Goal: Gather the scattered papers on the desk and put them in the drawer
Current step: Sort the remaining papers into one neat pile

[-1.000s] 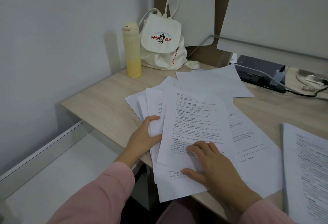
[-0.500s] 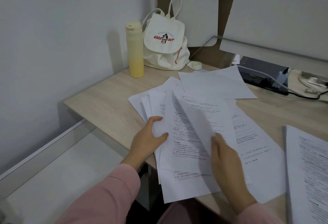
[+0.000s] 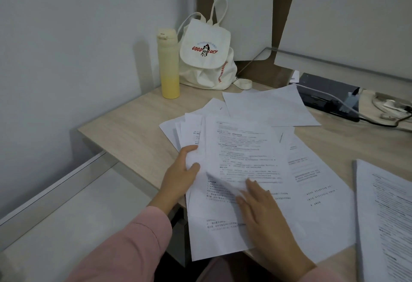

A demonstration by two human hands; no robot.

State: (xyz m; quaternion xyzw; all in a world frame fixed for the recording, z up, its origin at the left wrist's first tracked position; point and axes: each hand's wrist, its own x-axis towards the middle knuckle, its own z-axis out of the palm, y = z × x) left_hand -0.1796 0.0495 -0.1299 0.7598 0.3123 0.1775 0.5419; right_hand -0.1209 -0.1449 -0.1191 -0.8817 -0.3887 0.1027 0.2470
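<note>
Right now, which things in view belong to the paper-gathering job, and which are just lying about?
Job: printed sheets, gripped by the left hand, right hand resting on them; blank sheet behind; thick stack at right.
Lying about: yellow bottle; white backpack; black device with cables.

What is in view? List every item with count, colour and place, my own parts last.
loose sheets: several, white, printed, fanned mid-desk, overhanging the near edge
blank sheet: at least one, white, behind the fan
paper stack: one, white, printed, right edge of view
bottle: one, yellow, back left of desk
backpack: one, cream, right of the bottle, by the wall
flat box: one, black, back right of desk
desk: one, light wood
sleeves: two, pink, bottom of view
left hand: grips the fan's left edge
right hand: at the top sheet's lower edge; grip unclear
</note>
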